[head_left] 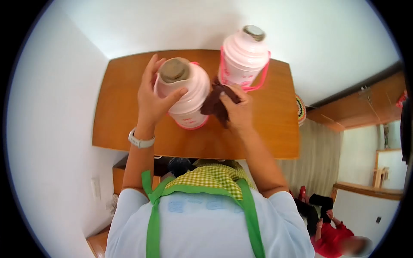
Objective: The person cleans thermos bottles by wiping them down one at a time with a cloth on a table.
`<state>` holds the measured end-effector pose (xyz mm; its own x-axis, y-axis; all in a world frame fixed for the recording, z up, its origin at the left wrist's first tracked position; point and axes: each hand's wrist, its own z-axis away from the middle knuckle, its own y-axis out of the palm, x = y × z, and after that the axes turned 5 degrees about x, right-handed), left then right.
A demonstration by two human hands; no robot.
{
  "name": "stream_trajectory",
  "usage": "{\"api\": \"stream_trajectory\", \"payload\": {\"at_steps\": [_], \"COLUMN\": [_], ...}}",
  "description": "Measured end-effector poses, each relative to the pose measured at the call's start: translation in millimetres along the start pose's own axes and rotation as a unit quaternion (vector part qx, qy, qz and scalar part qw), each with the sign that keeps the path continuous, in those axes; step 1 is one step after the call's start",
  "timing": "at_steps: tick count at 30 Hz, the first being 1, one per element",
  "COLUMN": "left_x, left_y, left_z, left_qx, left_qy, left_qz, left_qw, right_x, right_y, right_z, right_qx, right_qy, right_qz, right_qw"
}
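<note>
A pink and white thermos flask (189, 94) with a grey-brown stopper stands on the wooden table, tilted slightly. My left hand (157, 96) grips its upper part, fingers behind and thumb across the front. In my right hand (238, 107) is a dark brown cloth (216, 102), pinched under the thumb and held against the flask's right side. Behind my right hand stands a second pink and white flask (245, 58), with a silvery top and a pink carrying handle.
The wooden table (120, 103) meets the white wall at its back. A patterned round stool (300, 110) is beyond its right edge. At the lower right, a person in red (333, 236) is seated. A wooden cabinet (365, 103) lies at the right.
</note>
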<state>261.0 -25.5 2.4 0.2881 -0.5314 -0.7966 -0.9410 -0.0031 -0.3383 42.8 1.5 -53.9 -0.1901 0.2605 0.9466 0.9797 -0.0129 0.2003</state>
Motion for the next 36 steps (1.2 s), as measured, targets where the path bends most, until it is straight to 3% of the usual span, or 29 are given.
{"api": "stream_trajectory", "payload": {"at_steps": [1,3,4,5,6,7,8,13,18,21,24,29,31,32,33,34,35,36], "left_x": [-5.8,-5.7,13.1,2.8,2.8,-14.9,-19.0,-29.2,-15.2,-18.0,-22.9,-13.9,-25.8,-20.1,-12.6,-26.3,-39.7,-15.8], "left_y": [12.4,19.4,27.7,28.0,27.2,36.6,45.7,52.7,49.1,49.6,45.9,48.3,43.4,39.4,39.5,38.5,44.9,36.5], "left_z": [5.1,2.2,-2.0,-5.5,-8.5,-10.3,-11.4,-14.7,-16.9,-15.6,-13.7,-18.3,-12.9,-10.6,-9.8,-9.5,-14.5,-14.4], "left_qx": [-0.026,-0.022,-0.05,-0.07,-0.068,-0.093,-0.088,-0.169,-0.16,-0.176,-0.139,-0.156,-0.138,-0.144,-0.144,-0.128,-0.117,-0.123], "left_qy": [-0.015,-0.051,-0.027,-0.051,-0.046,-0.052,-0.048,-0.032,-0.016,-0.029,-0.086,-0.036,-0.074,-0.023,0.036,0.022,-0.044,0.054], "left_qz": [-0.004,-0.002,0.061,0.017,-0.032,-0.146,-0.142,-0.283,-0.196,-0.222,-0.122,-0.134,-0.173,-0.198,-0.204,-0.216,-0.178,-0.195], "left_qw": [1.0,0.998,0.997,0.996,0.996,0.984,0.985,0.944,0.967,0.959,0.979,0.978,0.972,0.969,0.968,0.968,0.976,0.972], "right_x": [5.1,2.4,-2.5,-9.4,-11.0,-5.7,-3.2,-16.1,-21.3,-9.5,-17.4,0.7,-10.0,-23.3,-24.0,-28.5,-31.6,-28.5], "right_y": [-0.2,7.2,10.0,20.7,30.2,36.3,41.6,57.4,44.8,39.0,33.8,33.6,37.2,36.5,40.9,42.2,44.1,46.4], "right_z": [1.8,-5.0,-7.6,-8.4,-4.8,1.6,4.6,-1.6,-27.8,-39.1,-60.4,-84.0,-75.8,-73.4,-60.5,-55.0,-51.5,-49.8], "right_qx": [-0.007,0.012,-0.007,0.007,-0.04,-0.056,-0.063,-0.111,-0.081,-0.046,-0.028,0.013,-0.007,-0.002,-0.063,-0.062,-0.108,-0.061], "right_qy": [0.035,-0.093,-0.182,-0.185,-0.222,-0.178,-0.135,-0.112,-0.141,-0.059,0.046,0.167,0.155,0.1,-0.015,-0.027,-0.038,0.004], "right_qz": [-0.004,0.163,0.213,0.199,0.254,0.245,0.226,0.14,0.159,0.122,0.039,0.014,-0.021,0.049,0.152,0.211,0.159,0.132], "right_qw": [0.999,0.982,0.96,0.962,0.941,0.951,0.963,0.978,0.974,0.99,0.998,0.986,0.988,0.994,0.986,0.975,0.981,0.989]}}
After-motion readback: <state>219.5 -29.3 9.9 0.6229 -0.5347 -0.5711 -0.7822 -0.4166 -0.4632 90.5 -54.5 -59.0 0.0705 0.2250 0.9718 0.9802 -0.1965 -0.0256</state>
